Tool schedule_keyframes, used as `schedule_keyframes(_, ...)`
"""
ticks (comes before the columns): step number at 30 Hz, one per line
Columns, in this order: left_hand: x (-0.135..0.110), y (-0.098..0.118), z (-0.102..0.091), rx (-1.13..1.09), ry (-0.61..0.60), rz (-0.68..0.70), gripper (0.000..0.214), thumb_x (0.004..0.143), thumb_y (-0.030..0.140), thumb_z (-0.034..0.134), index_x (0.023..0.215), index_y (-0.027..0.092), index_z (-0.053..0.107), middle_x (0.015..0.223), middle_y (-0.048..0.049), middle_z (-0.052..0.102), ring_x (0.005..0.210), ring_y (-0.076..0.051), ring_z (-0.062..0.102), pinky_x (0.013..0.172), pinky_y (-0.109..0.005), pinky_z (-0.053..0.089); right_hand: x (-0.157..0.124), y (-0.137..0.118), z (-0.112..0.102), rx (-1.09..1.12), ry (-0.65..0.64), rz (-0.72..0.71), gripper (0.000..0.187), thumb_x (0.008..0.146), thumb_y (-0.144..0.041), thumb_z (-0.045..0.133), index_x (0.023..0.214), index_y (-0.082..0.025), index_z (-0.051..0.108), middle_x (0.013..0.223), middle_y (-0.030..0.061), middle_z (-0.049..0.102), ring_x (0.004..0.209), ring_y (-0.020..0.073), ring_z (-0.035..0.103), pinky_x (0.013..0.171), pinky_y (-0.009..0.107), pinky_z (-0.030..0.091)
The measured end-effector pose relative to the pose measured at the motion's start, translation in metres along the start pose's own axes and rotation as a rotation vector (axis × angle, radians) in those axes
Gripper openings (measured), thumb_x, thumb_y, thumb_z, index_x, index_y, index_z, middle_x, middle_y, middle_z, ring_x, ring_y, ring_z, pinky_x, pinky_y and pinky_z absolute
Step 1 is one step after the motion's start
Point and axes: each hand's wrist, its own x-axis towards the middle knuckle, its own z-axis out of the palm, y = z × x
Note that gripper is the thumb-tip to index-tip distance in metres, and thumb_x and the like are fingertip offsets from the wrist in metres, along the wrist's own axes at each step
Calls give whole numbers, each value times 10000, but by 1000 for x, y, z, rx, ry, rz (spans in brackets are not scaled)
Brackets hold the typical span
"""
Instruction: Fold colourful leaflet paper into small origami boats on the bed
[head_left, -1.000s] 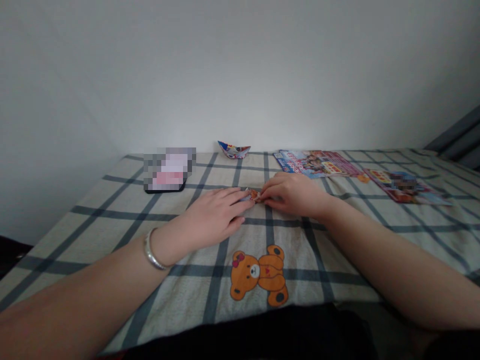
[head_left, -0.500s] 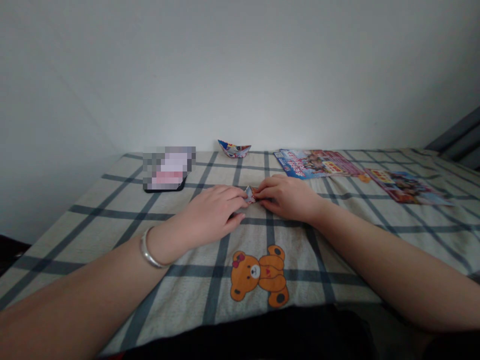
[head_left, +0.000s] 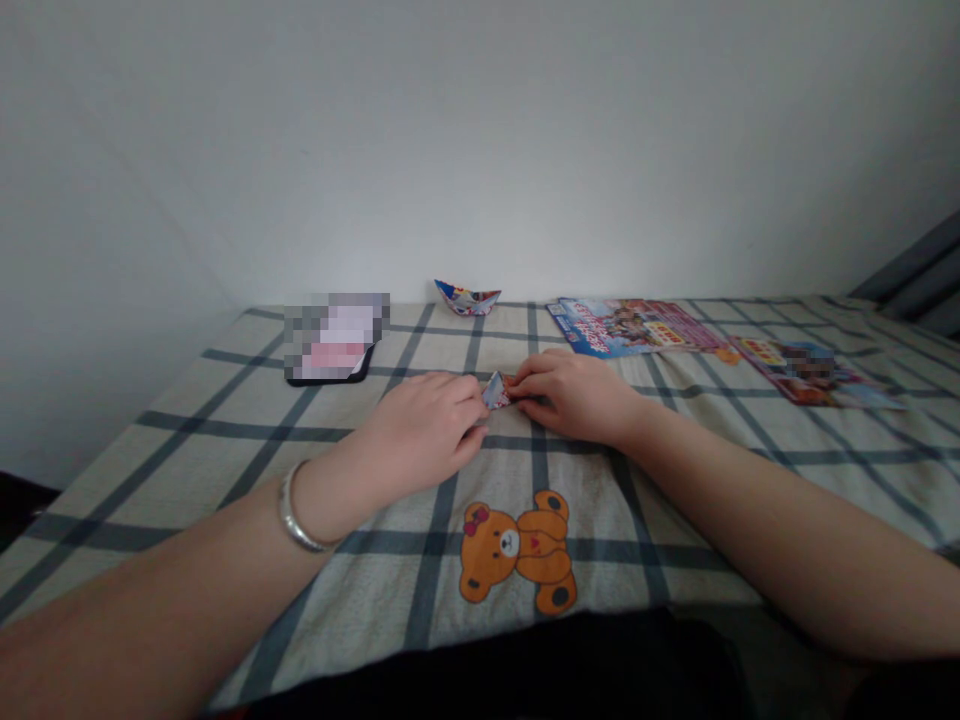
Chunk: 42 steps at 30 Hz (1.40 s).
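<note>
A small folded piece of printed paper (head_left: 497, 391) lies between my hands, just above the cloth, with a pale triangular face showing. My left hand (head_left: 430, 423) has its fingers curled and pinches the paper's left end. My right hand (head_left: 574, 396) grips the right end between thumb and fingertips. Fingers hide both ends of the paper. Behind it, near the wall, stands a folded paper boat (head_left: 468, 298) in blue, white and red print, apart from both hands.
A checked cloth (head_left: 352, 590) with a printed bear (head_left: 517, 553) covers the surface. At the back left lies a phone (head_left: 334, 345), partly pixelated. Colourful printed leaflets (head_left: 630, 325) lie at the back right, with another leaflet (head_left: 810, 370) farther right. A pale wall (head_left: 480, 150) closes off the back.
My left hand has shifted slightly left, and a little more of the folded paper shows between the hands. My right hand stays nearly still.
</note>
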Motion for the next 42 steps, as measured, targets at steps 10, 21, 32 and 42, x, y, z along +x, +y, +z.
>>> schedule_keyframes(10,0,-2,-3,21,-5,9,268,922,270,445,855,159,680,880,-74,669,821,-214,625,761,-368,488,0,-2,-1,9,5,7,246,897,-257,548,1047,-194,733,1089,60,697,978,207,619,833,325,468)
schedule_keyframes(21,6,-16,0,-131,31,49,238,914,236,466,820,168,674,841,-59,648,817,-194,596,763,-342,473,3,-3,0,10,8,12,246,900,-250,528,1013,-171,731,1037,69,692,963,202,613,833,317,456)
schedule_keyframes(32,0,-20,1,-117,86,45,302,941,288,421,890,181,699,803,-57,680,822,-198,630,811,-357,490,2,-4,0,-47,18,24,240,915,-266,500,991,-183,712,988,65,683,930,195,601,783,303,438)
schedule_keyframes(42,0,-19,1,-119,58,37,327,964,319,408,937,164,695,904,-72,697,867,-210,644,797,-358,491,2,-4,0,-60,4,25,243,919,-277,498,1021,-197,703,1004,60,682,941,195,600,782,301,440)
